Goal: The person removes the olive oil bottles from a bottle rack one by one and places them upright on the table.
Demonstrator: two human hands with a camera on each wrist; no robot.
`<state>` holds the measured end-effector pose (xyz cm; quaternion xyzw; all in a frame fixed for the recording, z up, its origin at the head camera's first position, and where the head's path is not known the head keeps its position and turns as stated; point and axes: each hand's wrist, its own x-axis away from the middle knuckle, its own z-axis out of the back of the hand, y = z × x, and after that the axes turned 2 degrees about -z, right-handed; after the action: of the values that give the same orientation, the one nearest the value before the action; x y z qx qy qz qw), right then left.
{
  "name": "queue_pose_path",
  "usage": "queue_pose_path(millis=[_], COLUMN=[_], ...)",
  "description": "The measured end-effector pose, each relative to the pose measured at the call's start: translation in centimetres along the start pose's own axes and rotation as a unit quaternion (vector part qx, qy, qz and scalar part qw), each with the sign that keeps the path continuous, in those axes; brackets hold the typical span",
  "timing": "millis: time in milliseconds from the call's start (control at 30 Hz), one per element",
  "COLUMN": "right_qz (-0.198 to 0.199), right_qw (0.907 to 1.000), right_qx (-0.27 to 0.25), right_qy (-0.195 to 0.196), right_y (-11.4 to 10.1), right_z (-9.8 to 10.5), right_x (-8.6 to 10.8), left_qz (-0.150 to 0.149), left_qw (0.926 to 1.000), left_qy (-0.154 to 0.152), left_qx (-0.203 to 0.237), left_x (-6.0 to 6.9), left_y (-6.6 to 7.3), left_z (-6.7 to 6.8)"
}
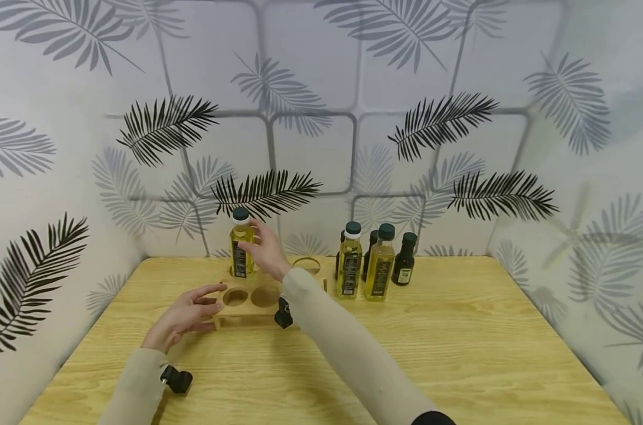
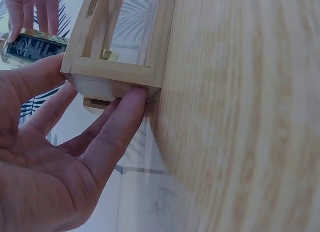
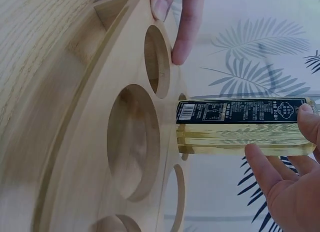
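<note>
A wooden bottle rack (image 1: 247, 311) with round holes stands on the table. At its left end my left hand (image 1: 185, 316) holds the corner; in the left wrist view its fingers (image 2: 117, 137) touch the end piece. My right hand (image 1: 268, 251) grips an oil bottle (image 1: 241, 251) with a dark green cap, a black label and yellow oil, held upright over the rack's back left. In the right wrist view, the bottle's base (image 3: 187, 137) is at a back hole; whether it sits inside is hard to tell. Other rack holes (image 3: 132, 142) hold nothing.
Right of the rack stand two more oil bottles, one with a white collar (image 1: 349, 265) and one with a green cap (image 1: 380, 268). Small dark bottles (image 1: 404, 262) stand behind and beside them. A leaf-patterned wall (image 1: 310, 153) closes off the table's (image 1: 459, 354) back.
</note>
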<state>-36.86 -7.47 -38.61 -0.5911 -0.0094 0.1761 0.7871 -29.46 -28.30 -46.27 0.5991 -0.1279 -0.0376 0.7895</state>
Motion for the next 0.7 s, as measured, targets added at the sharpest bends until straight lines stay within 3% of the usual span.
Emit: queue_pose_path(millis=[333,700], right_qz=[0.042,0.047], right_qw=[0.9978,0.9966], right_qx=[-0.047,-0.049], right_qy=[0.019,0.048], right_y=[-0.6,-0.9], right_z=[2.2,3.5], right_x=[0.8,2.1], left_qz=[0.006,0.01], left_qw=[1.0,0.9999], left_qy=[0.001,0.0], left_qx=[0.004,0.009], left_x=[-0.1,0.1], left_y=[-0.1,0.0], left_z=[0.2,0.0])
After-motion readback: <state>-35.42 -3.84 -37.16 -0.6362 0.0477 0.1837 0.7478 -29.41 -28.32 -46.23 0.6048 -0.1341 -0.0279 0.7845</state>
